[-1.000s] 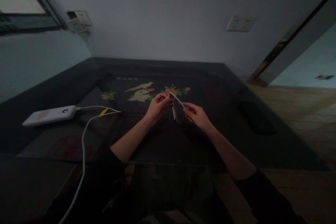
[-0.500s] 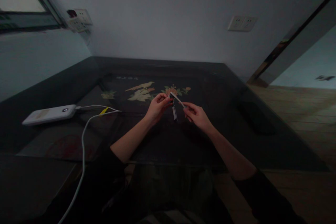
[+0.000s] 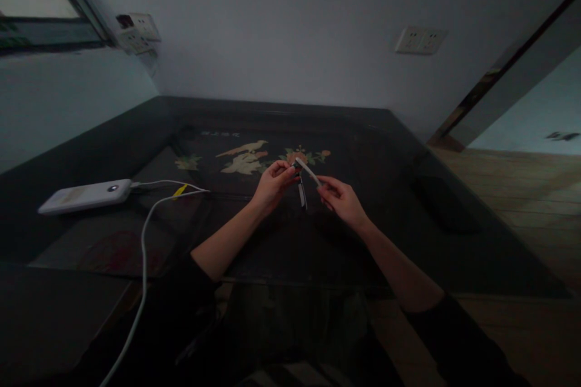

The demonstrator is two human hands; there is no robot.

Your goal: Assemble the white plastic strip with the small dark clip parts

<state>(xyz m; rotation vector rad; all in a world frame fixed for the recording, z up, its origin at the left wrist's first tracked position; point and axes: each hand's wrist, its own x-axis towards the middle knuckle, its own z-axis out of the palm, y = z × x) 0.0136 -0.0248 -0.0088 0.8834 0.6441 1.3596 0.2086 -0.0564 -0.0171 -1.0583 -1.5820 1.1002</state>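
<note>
My left hand is closed in a pinch on a small dark piece, mostly hidden by the fingertips. From that piece a narrow pale strip runs down to the right, slightly bowed. My right hand pinches the strip's lower end between thumb and forefinger. Below the left fingertips hangs a short, narrow, light-and-dark piece; the dim light hides how it joins the rest. Both hands are just above the dark tabletop.
On the left lies a white power bank, with a white cable bearing a yellow tag. A dark flat object lies at the right. Wall sockets are above the table's back edge.
The pale strip looks a little more bowed than before. Both hands keep their grips and have barely moved.
</note>
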